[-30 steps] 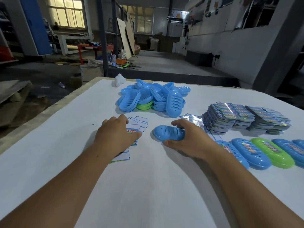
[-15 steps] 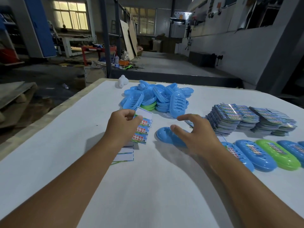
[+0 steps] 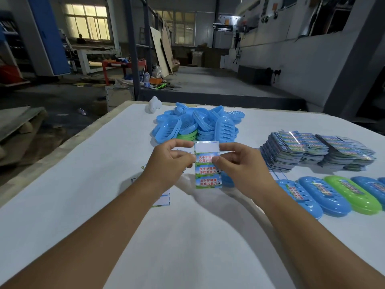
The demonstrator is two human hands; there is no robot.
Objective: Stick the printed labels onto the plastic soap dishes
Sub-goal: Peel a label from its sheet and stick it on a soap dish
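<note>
On the white surface (image 3: 187,236) of a dim workshop, a heap of unlabelled soap dishes (image 3: 198,126) sits at the far side and a row of labelled soap dishes (image 3: 333,195) to the right. A second ago the right hand (image 3: 239,165) rested on a blue dish and the left hand (image 3: 168,163) lay on the sheets; now both pinch a label sheet (image 3: 207,165) held up between them, fingers curled on its edges. That blue dish (image 3: 227,180) lies just behind the sheet. Peeling a label looks next.
</note>
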